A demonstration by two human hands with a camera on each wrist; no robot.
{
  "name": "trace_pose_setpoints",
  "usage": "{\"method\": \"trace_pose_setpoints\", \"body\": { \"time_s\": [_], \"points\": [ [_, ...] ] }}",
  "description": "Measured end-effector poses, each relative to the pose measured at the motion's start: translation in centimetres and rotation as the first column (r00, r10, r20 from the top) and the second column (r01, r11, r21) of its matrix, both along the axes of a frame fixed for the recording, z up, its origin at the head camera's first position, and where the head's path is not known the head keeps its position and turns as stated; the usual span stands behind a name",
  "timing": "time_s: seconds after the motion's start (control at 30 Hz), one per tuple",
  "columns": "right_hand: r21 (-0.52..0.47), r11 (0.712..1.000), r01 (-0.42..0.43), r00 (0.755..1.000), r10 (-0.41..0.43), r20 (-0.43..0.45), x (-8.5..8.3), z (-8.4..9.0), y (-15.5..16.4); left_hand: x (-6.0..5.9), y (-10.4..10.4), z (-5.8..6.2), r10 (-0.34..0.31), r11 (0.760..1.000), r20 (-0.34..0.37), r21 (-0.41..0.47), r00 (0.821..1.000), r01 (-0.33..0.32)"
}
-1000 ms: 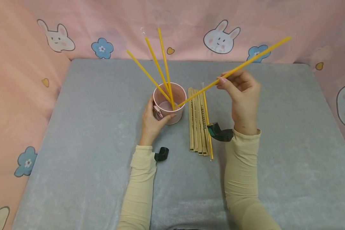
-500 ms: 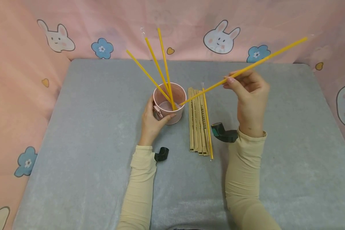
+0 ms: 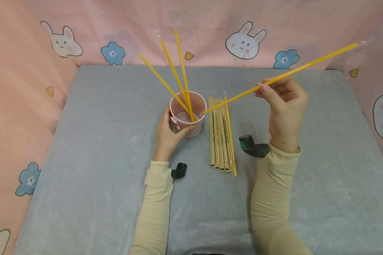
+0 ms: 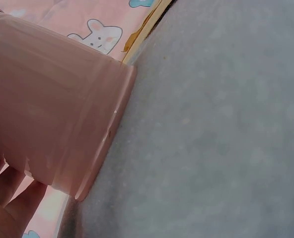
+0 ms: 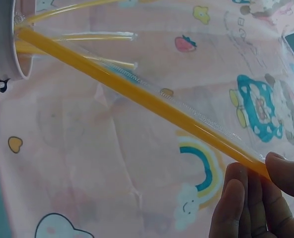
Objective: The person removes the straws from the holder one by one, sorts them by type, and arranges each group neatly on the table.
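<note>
From the head view, the left hand (image 3: 168, 136) wraps around a pink cup (image 3: 188, 114) that stands on the grey worktop (image 3: 83, 148). Its grip is curled on the cup's side. Three yellow straws (image 3: 175, 76) lean in the cup and fan out at the top. The right hand (image 3: 285, 102) is up in the air, well to the right of the cup. Its grip pinches a fourth straw (image 3: 306, 65) between thumb and fingers. That straw slants down to the left — its low end is right at the cup's rim, above a bundle of wrapped straws (image 3: 221, 132) that lies flat just beside the cup. A pink cloth (image 3: 210, 21) with bunnies and flowers hangs behind.

From the left wrist view, the cup (image 4: 52, 124) fills the left side, with its base on the worktop (image 4: 226, 124). Part of the left hand (image 4: 5, 208) touches it low down.

From the right wrist view, the fingers (image 5: 286, 176) pinch the straw (image 5: 137, 94) — it runs up and left to the cup's rim (image 5: 3, 44), where other straws (image 5: 97, 37) poke out.
</note>
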State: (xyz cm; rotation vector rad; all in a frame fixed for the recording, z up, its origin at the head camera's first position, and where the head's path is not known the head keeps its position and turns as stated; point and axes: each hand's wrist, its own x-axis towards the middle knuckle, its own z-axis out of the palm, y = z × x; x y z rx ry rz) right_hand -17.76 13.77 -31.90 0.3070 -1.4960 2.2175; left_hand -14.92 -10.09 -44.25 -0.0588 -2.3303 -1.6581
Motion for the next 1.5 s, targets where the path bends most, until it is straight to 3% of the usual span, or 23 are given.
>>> {"method": "trace_pose_setpoints", "body": {
  "time_s": [0.33,0.77,1.23,1.37,1.5],
  "points": [
    [-0.061,0.998,-0.005,1.0,0.006,0.016,0.1,0.1,0.5,0.0,0.0,-0.1,-0.003,1.0,-0.002,0.009,1.0,0.003],
    [-0.018,0.999,0.049,0.999,-0.049,-0.018,0.3,0.4,1.0,0.0,-0.2,0.0,0.0,1.0,-0.004,-0.006,1.0,0.0],
    [0.139,0.99,0.028,0.999,-0.033,0.031,0.7,0.0,2.0,-0.1,0.0,-0.1,-0.003,1.0,-0.005,0.001,1.0,0.003],
    [0.196,0.981,-0.011,0.999,0.001,0.054,0.9,-0.2,2.5,0.0,0.0,-0.1,-0.003,1.0,-0.008,0.005,1.0,0.003],
    [0.219,0.971,-0.09,0.988,0.06,0.141,1.3,-0.7,3.4,0.0,-0.1,-0.1,-0.005,1.0,-0.01,0.009,1.0,0.005]
  ]
}}
